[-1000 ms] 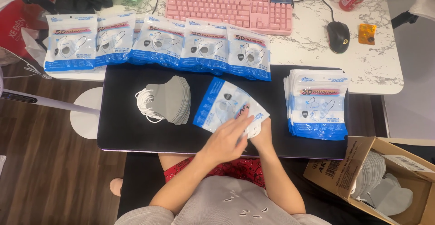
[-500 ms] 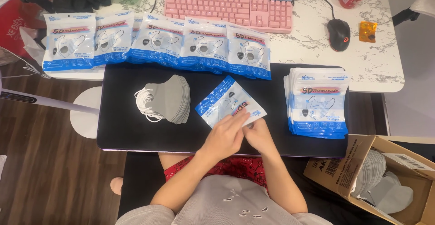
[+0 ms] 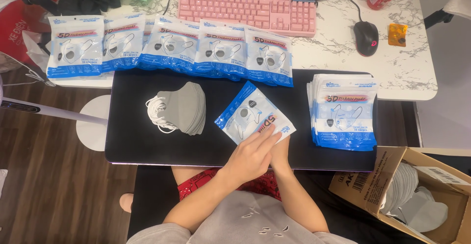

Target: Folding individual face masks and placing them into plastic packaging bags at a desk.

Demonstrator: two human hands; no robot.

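Observation:
A blue-and-white mask packet [image 3: 248, 114] lies tilted on the black board [image 3: 147, 146] across my lap. Both my hands are at its near right edge. My left hand [image 3: 250, 155] lies over that edge with its fingers pressed on the packet. My right hand [image 3: 280, 150] sits just beside and partly under the left, gripping the same corner. To the left of the packet lies a pile of grey masks [image 3: 184, 107] with white ear loops.
A stack of flat packets [image 3: 343, 114] sits at the board's right end. A row of several filled packets [image 3: 171, 47] lines the marble desk edge [image 3: 407, 67]. Behind are a pink keyboard [image 3: 245, 3] and a black mouse [image 3: 365, 32]. A cardboard box [image 3: 358, 185] of grey masks stands at lower right.
My hands have drawn together at the packet's near right corner, the left now overlapping the right. The packet has shifted slightly; the rest is unmoved.

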